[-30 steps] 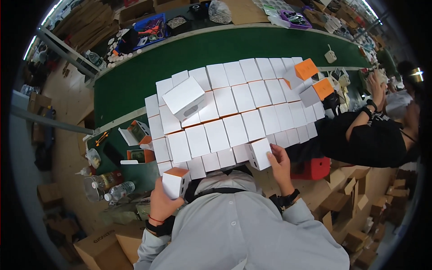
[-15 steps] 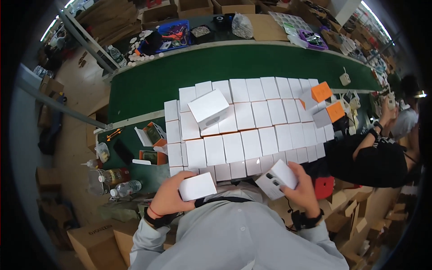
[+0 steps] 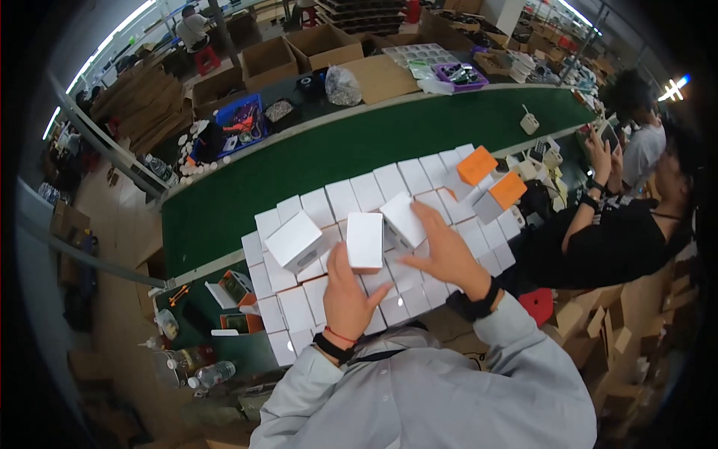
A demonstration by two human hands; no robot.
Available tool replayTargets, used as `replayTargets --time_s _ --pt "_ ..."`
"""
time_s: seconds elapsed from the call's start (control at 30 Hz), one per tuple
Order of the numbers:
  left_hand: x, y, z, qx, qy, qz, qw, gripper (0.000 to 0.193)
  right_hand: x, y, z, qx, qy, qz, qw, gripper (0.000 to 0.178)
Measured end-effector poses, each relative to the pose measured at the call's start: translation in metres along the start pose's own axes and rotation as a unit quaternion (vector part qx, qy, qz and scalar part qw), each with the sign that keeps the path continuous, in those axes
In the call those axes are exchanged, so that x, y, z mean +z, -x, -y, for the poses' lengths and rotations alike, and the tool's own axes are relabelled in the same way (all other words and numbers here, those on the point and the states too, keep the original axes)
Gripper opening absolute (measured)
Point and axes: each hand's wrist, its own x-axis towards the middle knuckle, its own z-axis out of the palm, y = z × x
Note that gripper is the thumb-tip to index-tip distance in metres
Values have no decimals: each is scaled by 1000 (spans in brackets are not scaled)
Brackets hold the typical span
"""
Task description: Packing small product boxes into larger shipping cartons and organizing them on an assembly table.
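My left hand (image 3: 348,298) is open, its thumb spread away and its fingers beside the lower left edge of a white box (image 3: 365,233). That box stands on top of the rows of white boxes (image 3: 299,308), showing an orange strip at its lower end. To its right a second white box (image 3: 402,218) sits tilted on the rows. My right hand (image 3: 451,253) lies against this box's right side, fingers stretched and thumb apart below it. Another loose white box (image 3: 294,241) rests askew on the rows at the left. Two boxes with orange ends (image 3: 477,165) lie at the right end.
Two opened boxes (image 3: 238,323) and a water bottle (image 3: 212,374) are on the near left table. Behind runs a green belt (image 3: 254,194), with a blue tray (image 3: 241,123) beyond. A co-worker in black (image 3: 621,247) sits at the right. Cartons (image 3: 598,329) lie below.
Both hands have moved forward from near my body, and the two boxes they held now rest on the stacked rows. The view has shifted, showing more of the room behind.
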Motion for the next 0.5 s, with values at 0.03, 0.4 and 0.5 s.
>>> replayTargets --time_s 0.03,0.4,0.5 --pt "-2 2 -4 -40 12 44 998 108 -8 1 -4 -49 -26 20 998 92" --pt "24 16 -42 -78 45 21 996 102 -155 1 -210 6 139 62 988 126" --pt "38 5 -39 -80 47 -10 996 104 -143 -10 -220 -110 71 62 989 116"
